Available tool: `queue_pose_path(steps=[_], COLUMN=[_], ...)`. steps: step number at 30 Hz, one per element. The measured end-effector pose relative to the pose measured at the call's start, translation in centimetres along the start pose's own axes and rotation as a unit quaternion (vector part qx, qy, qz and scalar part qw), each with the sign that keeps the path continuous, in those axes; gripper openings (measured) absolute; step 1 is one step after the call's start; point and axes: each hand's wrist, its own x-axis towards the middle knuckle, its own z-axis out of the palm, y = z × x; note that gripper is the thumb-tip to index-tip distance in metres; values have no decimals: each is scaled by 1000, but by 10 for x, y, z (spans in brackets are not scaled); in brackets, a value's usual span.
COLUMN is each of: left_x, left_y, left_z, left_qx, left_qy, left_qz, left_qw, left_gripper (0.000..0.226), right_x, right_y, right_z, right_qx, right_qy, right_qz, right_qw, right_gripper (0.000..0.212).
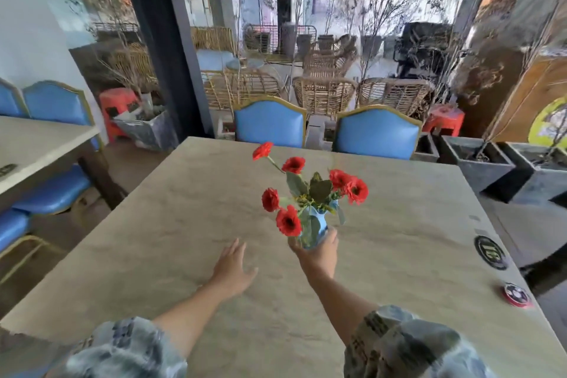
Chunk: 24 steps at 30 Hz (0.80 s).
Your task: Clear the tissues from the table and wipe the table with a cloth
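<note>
Right hand [319, 250] round vase [313, 232]

Pale stone-look tabletop, glossy blue vase, padded and woven chairs.

The tabletop [190, 224] looks like smooth, matt, veined stone or marble. The small blue vase [319, 224] has a glossy, glazed finish; its red flowers [288, 221] look like cloth. The blue chairs [271, 124] show smooth, leather-like padding in gold-coloured metal frames. The chairs [325, 95] beyond are woven wicker. The sleeves [408, 347] are patterned cloth.
</note>
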Motion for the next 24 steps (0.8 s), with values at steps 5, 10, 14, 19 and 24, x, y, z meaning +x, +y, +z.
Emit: queue_pose_path(steps=[5, 10, 14, 19, 24], left_x=[75, 131, 165, 184, 188], left_y=[-31, -60, -81, -94, -107], left_z=[10, 24, 36, 39, 43], left_qx=[-9, 14, -24, -36, -30], left_qy=[-21, 26, 48, 62, 74], left_qz=[32, 92, 113, 139, 160], left_qw=[999, 995, 992, 988, 984], left_gripper=[75, 72, 72, 54, 62], right_x=[36, 67, 83, 98, 93], right_y=[-1, 0, 0, 6, 9], right_z=[58, 108, 130, 145, 147], right_qx=[-18, -34, -23, -59, -42], right_qy=[21, 40, 33, 42, 57], right_qz=[28, 28, 45, 29, 5], right_qw=[999, 998, 998, 997, 997], right_gripper=[77, 82, 81, 63, 67])
